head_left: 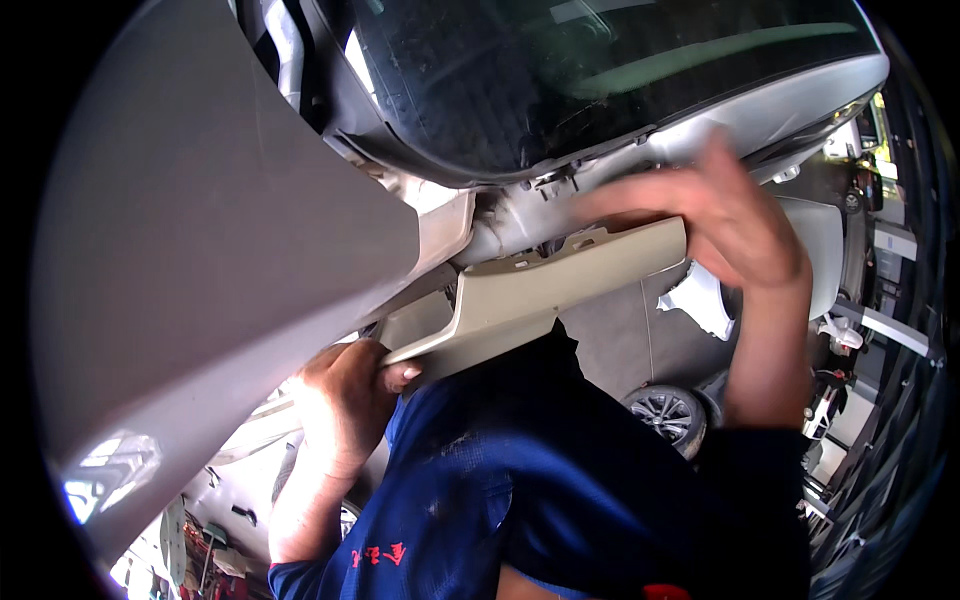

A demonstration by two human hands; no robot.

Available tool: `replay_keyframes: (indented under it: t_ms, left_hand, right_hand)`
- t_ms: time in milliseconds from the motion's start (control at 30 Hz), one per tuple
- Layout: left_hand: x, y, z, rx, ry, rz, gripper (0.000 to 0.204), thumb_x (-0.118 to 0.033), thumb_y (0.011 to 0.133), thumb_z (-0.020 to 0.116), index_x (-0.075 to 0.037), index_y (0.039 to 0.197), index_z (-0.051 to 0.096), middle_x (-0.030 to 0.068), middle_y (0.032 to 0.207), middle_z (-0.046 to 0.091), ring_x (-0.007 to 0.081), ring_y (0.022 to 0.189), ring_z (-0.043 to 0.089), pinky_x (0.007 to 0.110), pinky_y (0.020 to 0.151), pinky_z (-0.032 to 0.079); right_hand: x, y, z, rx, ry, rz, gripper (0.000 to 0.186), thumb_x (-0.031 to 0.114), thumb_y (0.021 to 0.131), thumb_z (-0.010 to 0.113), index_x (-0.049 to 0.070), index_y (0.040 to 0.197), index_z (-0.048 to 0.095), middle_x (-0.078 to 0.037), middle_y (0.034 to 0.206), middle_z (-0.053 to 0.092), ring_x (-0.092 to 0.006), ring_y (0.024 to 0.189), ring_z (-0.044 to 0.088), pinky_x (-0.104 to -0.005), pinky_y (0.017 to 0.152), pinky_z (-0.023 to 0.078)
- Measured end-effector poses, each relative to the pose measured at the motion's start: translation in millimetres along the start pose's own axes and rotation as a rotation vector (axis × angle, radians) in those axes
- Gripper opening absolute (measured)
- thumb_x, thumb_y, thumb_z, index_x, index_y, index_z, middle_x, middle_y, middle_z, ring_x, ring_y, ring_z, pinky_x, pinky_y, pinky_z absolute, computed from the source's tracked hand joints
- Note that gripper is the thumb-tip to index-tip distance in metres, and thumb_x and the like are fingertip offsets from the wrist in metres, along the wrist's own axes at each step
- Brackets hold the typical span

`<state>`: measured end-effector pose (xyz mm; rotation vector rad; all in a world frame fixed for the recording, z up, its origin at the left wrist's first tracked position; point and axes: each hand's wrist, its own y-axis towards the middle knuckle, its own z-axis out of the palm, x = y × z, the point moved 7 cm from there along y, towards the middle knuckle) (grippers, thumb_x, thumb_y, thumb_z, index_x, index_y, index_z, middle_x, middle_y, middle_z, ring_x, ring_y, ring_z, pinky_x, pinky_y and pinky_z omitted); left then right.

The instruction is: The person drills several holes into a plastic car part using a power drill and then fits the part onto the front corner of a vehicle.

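A long beige plastic trim panel (560, 285) with small slots along its upper edge is held slantwise in front of my chest. My left hand (345, 385) is closed around its lower left end, thumb on the near side. Over the panel's right end is my right hand (715, 220), blurred by motion, its fingers stretched out and its thumb apart. Whether that hand touches the panel cannot be made out. Just behind the panel runs the silver car body edge (515, 215), with a small dark fitting (555, 183) below the windshield (600, 90).
A large grey body panel (220, 200) of the car fills the left side. On the floor to the right lies a wheel (665, 415), near a white curved piece (700, 300). Workshop clutter (215, 550) stands at the lower left.
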<state>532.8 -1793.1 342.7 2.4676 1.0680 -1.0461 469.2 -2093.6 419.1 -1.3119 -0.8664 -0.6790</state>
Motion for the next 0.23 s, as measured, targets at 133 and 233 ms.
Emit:
replay_keyframes:
  t_ms: [133,233]
  left_hand:
    - [-9,1,-3,-0.002,0.016,-0.016,0.060,-0.062,0.091,0.064,-0.005,0.072,0.060,0.0119,0.063,0.057,0.0342,0.060,0.062,0.043,0.056,0.049]
    - [-10,-1,-4,0.010,0.026,-0.023,0.060,-0.063,0.090,0.064,-0.005,0.074,0.062,0.0123,0.065,0.058,0.0344,0.061,0.063,0.044,0.058,0.049]
  right_hand:
    - [-65,-89,-9,-0.268,-0.011,-0.065,0.071,0.053,0.103,0.049,-0.005,0.143,0.051,-0.025,0.130,0.066,-0.0297,0.124,0.064,-0.0420,0.104,0.051]
    - [-92,-87,33,-0.366,0.069,0.103,0.070,0.036,0.095,0.074,0.002,0.149,0.046,-0.025,0.134,0.063,-0.0325,0.124,0.064,-0.0431,0.104,0.051]
